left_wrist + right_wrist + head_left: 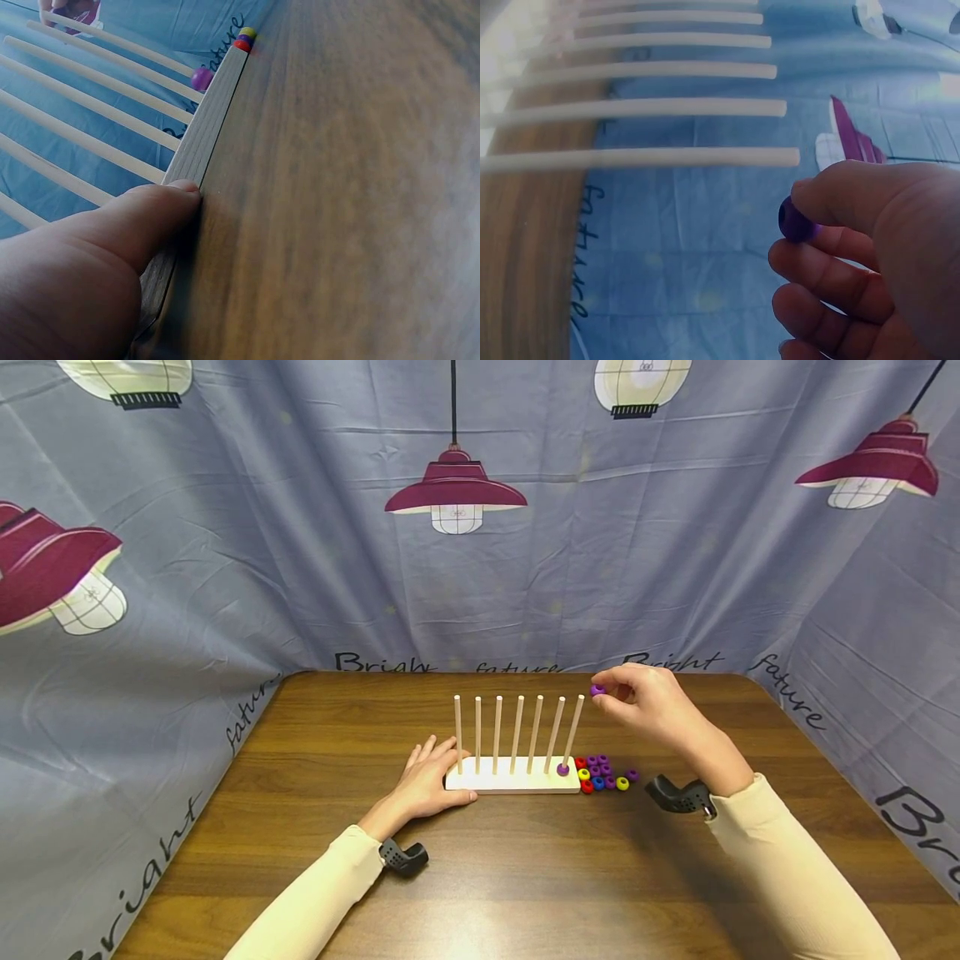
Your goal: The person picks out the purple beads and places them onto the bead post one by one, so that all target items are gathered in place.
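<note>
One wooden peg rack: a pale base (pixel 517 785) with seven upright pegs (pixel 497 735) set in a row. A purple bead is seated low on the rightmost peg, called the seated bead (pixel 563 770).

Left hand (pixel 429 783): laid at the base's left end, fingers extended and spread, nothing grasped; the near long edge is pressed by the thumb, and the rear corner is reached by the fingers.

Right hand (pixel 647 697): raised, a second purple bead, the held bead (pixel 597 690), being pinched between thumb and forefinger. The held bead is located just right of the rightmost peg's tip, at about tip height; a narrow gap is shown between them in the right wrist view.

Loose beads (pixel 595 770), in red, yellow, blue and purple: grouped tightly by the base's right end, the outermost pair slightly apart. The space below the right hand is bordered by this group.

Wooden table (pixel 525 877): a broad span is left between the base and the lower border of the head view; the far edge is met by a blue-grey curtain (pixel 457 602), set well behind the pegs.
</note>
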`<state>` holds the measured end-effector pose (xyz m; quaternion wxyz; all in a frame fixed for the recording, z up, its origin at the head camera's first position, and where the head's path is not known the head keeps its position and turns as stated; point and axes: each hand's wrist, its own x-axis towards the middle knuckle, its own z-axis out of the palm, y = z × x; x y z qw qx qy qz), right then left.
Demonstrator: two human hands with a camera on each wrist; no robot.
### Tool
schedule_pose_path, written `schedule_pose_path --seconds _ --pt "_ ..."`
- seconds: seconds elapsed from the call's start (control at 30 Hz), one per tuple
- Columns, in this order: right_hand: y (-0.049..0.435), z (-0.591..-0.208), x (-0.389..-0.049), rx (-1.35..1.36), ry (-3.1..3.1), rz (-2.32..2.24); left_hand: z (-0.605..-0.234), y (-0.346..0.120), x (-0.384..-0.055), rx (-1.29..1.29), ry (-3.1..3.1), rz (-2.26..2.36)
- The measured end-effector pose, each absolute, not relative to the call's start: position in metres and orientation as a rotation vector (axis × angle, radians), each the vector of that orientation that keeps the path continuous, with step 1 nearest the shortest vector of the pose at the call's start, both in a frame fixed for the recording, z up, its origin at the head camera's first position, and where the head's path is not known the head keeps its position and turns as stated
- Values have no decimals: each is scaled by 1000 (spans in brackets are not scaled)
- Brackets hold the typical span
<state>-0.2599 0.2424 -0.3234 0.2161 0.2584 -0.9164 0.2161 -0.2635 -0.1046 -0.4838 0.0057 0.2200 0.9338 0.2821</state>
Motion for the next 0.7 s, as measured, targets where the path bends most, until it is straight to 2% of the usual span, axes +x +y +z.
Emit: schedule_pose_path --seconds 0.7 --pt "227 -312 -257 778 -2568 616 -483 -105 -264 696 2924 875"
